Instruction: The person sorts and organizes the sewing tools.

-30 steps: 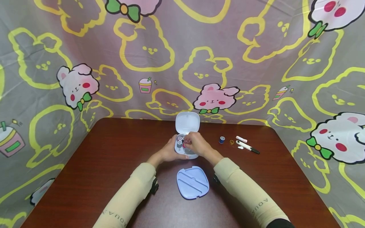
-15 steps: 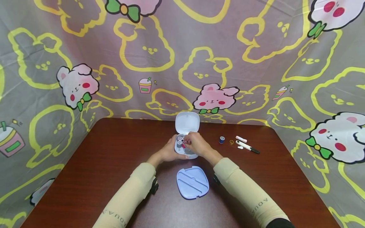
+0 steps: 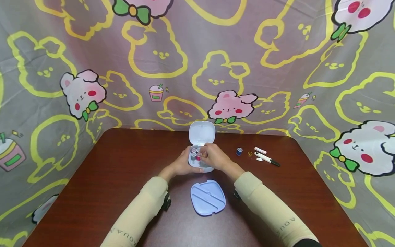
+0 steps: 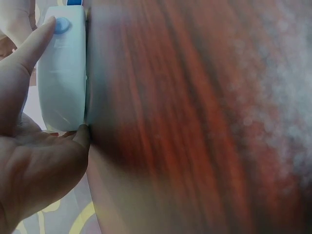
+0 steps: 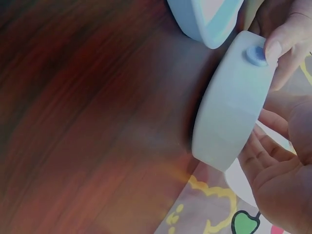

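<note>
A small white plastic box (image 3: 191, 164) stands on the table with its lid (image 3: 202, 132) raised at the back. Inside its left part sit several thread spools, among them a grey spool (image 3: 193, 156) and a red spool (image 3: 198, 157). My left hand (image 3: 182, 162) grips the box's left side, thumb along the front by the round blue button (image 4: 62, 25). My right hand (image 3: 215, 156) is over the box's right side, fingers bent down inside, right beside the red spool. The fingertips are hidden in the head view, and I cannot tell whether they pinch anything.
A light-blue divided tray (image 3: 208, 198) lies in front of the box. To the right are a blue thread spool (image 3: 239, 151), a thin yellow ring (image 3: 250, 154), a small white strip (image 3: 260, 150), a white-and-black pen-like tool (image 3: 266, 159) and small white pieces (image 3: 259, 159). Patterned cloth hangs behind the table.
My right fingers have drawn slightly right from the red spool, which shows more fully now. My left hand and the box stay put.
</note>
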`<state>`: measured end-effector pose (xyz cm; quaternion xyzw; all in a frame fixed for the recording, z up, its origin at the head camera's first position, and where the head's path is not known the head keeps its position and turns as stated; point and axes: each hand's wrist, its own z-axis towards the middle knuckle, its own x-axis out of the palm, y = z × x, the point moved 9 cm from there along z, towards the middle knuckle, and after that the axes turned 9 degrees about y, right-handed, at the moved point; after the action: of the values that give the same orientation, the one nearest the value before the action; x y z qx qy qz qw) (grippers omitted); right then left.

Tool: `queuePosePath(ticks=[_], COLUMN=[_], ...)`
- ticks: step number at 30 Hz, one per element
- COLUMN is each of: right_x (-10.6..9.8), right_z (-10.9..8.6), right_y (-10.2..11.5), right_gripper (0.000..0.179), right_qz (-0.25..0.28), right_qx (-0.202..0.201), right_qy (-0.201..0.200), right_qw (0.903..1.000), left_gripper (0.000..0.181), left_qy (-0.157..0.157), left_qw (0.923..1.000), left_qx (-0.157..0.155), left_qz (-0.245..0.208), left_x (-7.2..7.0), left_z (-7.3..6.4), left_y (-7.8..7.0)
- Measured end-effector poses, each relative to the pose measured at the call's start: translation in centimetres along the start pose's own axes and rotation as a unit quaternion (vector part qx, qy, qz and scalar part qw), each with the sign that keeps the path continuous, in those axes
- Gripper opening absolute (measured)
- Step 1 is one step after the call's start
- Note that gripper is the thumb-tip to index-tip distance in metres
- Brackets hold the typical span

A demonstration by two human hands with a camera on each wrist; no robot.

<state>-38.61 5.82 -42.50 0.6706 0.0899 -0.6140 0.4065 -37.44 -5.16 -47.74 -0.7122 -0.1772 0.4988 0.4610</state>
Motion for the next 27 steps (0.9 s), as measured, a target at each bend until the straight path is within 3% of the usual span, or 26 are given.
queuePosePath(ticks=[14, 27], right_x=[-0.7, -2.1], right_z=[-1.8, -3.7], right_y=[-0.8, -1.5], right_gripper=[0.029, 0.025], right_qz=[0.001, 0.013], right_qx=[0.024, 0.023], right_qy=[0.003, -0.041], right_qw=[0.9997, 0.9988], left_gripper=[0.111, 0.110], left_qy=[-0.001, -0.007], left_qw=[0.9999, 1.0000], left_qx=[-0.009, -0.002], left_qz=[-0.015, 0.003], left_x=[0.1, 0.2], left_z=[0.0, 0.2], left_y=[0.3, 0.4])
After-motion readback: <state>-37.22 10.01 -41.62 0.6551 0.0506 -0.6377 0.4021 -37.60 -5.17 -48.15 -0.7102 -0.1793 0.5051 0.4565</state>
